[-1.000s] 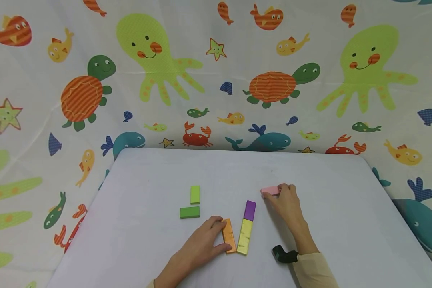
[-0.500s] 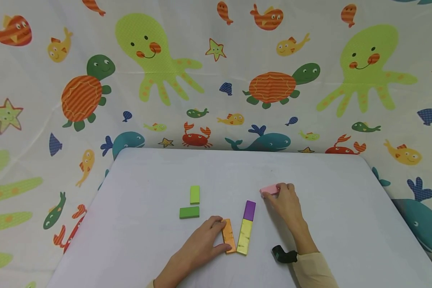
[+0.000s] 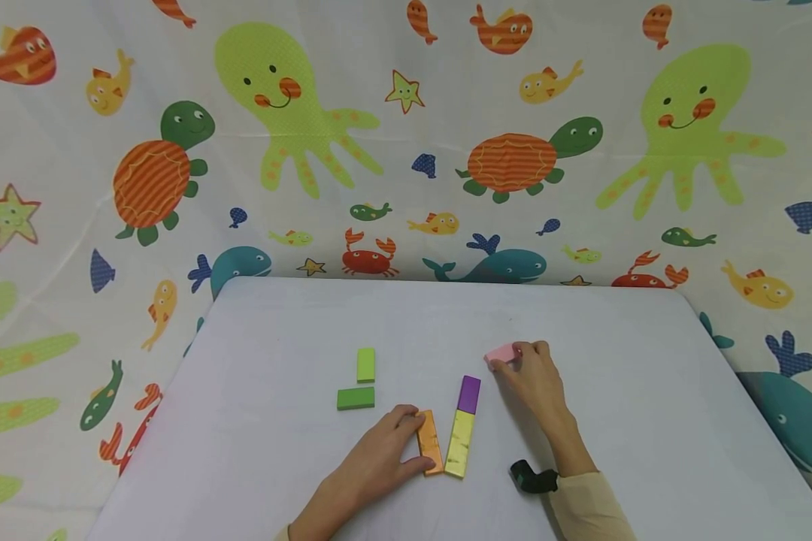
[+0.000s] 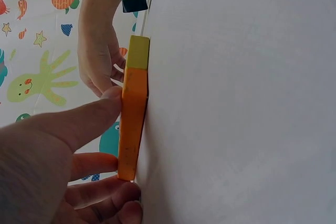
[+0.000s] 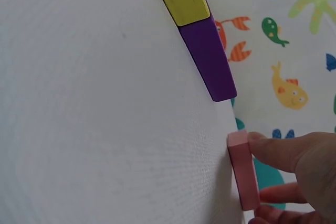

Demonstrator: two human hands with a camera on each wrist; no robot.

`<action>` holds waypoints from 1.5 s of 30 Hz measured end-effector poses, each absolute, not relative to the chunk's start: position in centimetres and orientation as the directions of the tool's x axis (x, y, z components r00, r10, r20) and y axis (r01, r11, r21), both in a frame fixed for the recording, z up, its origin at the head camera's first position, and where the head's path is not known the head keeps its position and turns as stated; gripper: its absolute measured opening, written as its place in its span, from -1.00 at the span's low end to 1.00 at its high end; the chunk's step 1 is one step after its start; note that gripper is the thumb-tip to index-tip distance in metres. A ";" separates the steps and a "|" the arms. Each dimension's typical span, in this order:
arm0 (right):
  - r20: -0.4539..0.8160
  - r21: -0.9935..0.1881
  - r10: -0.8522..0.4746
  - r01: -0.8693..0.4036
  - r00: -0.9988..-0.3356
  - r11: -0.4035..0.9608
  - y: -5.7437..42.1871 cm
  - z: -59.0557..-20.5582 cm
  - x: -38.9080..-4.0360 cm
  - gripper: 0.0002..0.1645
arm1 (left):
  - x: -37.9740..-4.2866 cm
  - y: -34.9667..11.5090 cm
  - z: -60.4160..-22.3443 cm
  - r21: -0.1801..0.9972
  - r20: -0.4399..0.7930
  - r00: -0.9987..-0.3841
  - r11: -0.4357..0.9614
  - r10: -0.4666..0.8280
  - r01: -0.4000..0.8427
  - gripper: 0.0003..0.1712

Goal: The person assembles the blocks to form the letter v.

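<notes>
My left hand [image 3: 386, 447] holds an orange block [image 3: 429, 442] between thumb and fingers on the white table. Close by on the right, a yellow block [image 3: 460, 445] lies end to end with a purple block [image 3: 469, 394]; the yellow one's near end meets the orange block's near end. My right hand [image 3: 540, 379] pinches a pink block [image 3: 502, 355] beyond the purple one, with a gap between the two. In the right wrist view the thumb is on one end of the pink block [image 5: 244, 171], fingers at the other. Some fingertips are hidden.
A dark green block [image 3: 356, 398] lies crosswise just in front of a light green block [image 3: 366, 365], left of centre. A black wrist camera [image 3: 533, 477] juts from the right wrist. Behind the white table [image 3: 277, 330] hangs a curtain [image 3: 406, 188] with sea animals.
My right hand has shifted slightly left and away from me with the pink block, which is turned a little more. My left hand and the other blocks look still.
</notes>
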State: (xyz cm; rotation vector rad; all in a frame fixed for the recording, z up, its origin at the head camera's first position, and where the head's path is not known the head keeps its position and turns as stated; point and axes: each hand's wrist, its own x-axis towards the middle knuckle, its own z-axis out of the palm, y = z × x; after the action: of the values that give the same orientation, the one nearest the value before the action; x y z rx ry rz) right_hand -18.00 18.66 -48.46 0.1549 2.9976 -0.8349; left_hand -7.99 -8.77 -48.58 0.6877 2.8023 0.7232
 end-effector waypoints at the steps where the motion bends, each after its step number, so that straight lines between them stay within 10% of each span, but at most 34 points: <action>1: -0.051 -0.514 0.087 0.101 -0.995 0.852 18.6 -48.5 -18.0 -0.21 | -8.0 -8.8 -48.6 0.494 -0.048 -0.880 0.777 0.472 0.390 -0.24; 45: 0.008 -0.554 -0.061 -0.055 -0.998 0.831 17.5 -49.3 -18.3 -0.31 | -8.1 -8.8 -48.4 0.497 -0.064 -0.879 0.779 0.473 0.383 -0.24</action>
State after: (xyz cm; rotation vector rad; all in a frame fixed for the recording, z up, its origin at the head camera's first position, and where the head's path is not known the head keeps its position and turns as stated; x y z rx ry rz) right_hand -18.29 17.46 -49.30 -0.0949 2.9964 -0.9065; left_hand -8.08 -8.78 -48.35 0.6768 2.7857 0.7190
